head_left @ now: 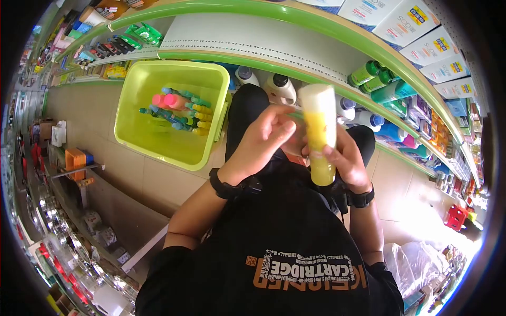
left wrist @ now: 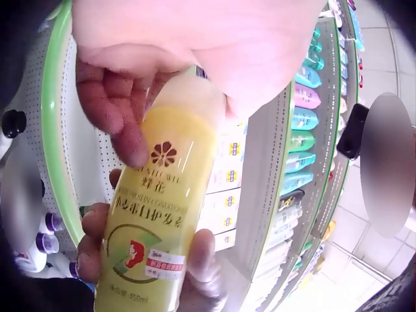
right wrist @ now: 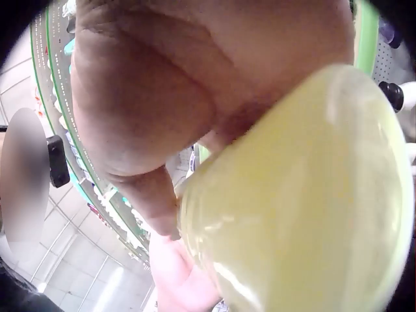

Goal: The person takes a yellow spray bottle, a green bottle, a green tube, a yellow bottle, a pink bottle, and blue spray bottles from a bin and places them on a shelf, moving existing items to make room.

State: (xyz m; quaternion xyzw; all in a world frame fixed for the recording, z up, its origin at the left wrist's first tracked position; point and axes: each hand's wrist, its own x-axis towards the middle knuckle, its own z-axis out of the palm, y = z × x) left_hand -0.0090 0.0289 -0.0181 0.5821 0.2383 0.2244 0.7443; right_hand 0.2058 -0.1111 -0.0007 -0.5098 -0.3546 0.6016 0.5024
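Note:
A yellow conditioner bottle (head_left: 320, 131) with a whitish cap stands tilted in front of the body, its lower part gripped by my right hand (head_left: 345, 160). The left wrist view shows its printed label (left wrist: 153, 214) with a flower mark and a red-and-white sticker. Beside the cap end, my left hand (head_left: 263, 138) has its thumb apart from the bottle and its fingers loosely bent. Those fingers (left wrist: 117, 120) overlap the bottle's upper side in the left wrist view. In the right wrist view the rounded bottle base (right wrist: 305, 195) fills much of the picture.
On the floor to the left, a lime-green tub (head_left: 158, 147) contains several pink, teal and yellow-topped bottles. Green-edged shelves (head_left: 253, 31) curve ahead, with white boxes (head_left: 403, 21) above and more bottles (head_left: 279, 88) on the bottom level. A clear plastic bag (head_left: 416, 263) lies at lower right.

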